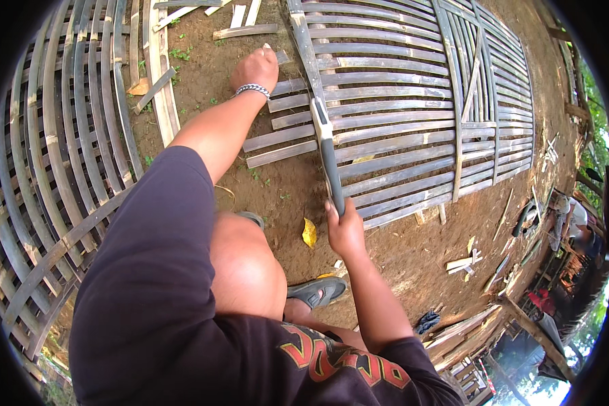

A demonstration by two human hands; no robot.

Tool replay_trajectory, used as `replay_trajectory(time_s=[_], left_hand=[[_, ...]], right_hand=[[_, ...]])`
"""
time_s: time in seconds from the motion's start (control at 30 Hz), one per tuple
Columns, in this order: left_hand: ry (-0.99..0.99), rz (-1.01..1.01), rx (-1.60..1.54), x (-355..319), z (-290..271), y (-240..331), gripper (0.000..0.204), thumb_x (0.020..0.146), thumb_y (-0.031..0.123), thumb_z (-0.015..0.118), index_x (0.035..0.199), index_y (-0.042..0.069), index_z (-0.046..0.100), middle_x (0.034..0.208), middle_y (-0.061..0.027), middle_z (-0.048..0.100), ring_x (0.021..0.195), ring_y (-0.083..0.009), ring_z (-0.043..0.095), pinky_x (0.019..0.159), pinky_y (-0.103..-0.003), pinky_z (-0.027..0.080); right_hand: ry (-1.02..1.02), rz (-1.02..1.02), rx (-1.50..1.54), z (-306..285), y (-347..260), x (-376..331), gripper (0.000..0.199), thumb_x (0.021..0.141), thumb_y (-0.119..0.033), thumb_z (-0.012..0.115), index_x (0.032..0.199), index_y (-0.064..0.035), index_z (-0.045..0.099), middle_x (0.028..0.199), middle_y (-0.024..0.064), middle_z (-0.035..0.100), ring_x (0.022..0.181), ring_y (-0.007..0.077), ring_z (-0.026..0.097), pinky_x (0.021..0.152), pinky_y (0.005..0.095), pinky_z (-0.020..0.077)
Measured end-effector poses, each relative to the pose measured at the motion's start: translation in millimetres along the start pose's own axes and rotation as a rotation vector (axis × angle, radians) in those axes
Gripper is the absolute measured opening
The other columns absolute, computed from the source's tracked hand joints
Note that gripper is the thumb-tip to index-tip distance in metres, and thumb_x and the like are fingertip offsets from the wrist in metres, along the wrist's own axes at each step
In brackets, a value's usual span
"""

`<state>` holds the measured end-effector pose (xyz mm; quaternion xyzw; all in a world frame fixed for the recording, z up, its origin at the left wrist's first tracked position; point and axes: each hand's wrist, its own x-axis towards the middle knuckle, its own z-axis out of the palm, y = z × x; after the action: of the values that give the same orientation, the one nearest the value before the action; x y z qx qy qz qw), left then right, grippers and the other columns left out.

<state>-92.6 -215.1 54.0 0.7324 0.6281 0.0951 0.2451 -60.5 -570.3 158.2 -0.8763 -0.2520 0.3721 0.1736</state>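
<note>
My right hand [346,229] is closed round the lower end of the dark grey handle of a hammer [329,157]. The hammer's pale metal head lies over the edge rail [306,51] of a bamboo slat panel [392,101]. To the left, my left hand [256,70], with a chain bracelet at the wrist, is closed above the ground near the slat ends. What it holds, if anything, is hidden. Just beyond its knuckles shows a short slat end [281,57]. Several slat ends [281,154] stick out left past the rail.
A second slatted bamboo panel [61,101] lies at the left. Loose bamboo strips [245,31] are scattered on the dirt at the top. A yellow leaf [309,232] is near my sandalled foot [318,292]. Wood scraps [463,262] and a person [578,220] are off to the right.
</note>
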Motion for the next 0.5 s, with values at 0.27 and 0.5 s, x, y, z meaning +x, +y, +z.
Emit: replay_trajectory(time_s=[0.27,0.5], left_hand=[[-0.112,0.356,0.094,-51.7,4.0,-2.6,0.040,0.104,0.037,0.042,0.111,0.008,0.069,0.112,-0.0171,0.069,0.107,-0.0343,0.063,0.094,-0.050,0.048],[-0.216,0.258,0.079,-52.5,3.2,3.6,0.040,0.102,0.036,0.043,0.096,0.007,0.069,0.093,-0.0217,0.073,0.088,-0.0422,0.070,0.080,-0.054,0.055]], right_hand=[[-0.032,0.024,-0.002,7.2,18.0,-20.0,0.034,0.098,-0.029,0.065,0.113,0.0002,0.058,0.085,0.0332,0.067,0.084,0.0538,0.064,0.070,0.0567,0.0523],[-0.063,0.102,-0.067,11.9,73.4,-77.7,0.040,0.096,-0.028,0.066,0.122,0.0004,0.057,0.092,0.0339,0.068,0.090,0.0517,0.068,0.077,0.0557,0.0547]])
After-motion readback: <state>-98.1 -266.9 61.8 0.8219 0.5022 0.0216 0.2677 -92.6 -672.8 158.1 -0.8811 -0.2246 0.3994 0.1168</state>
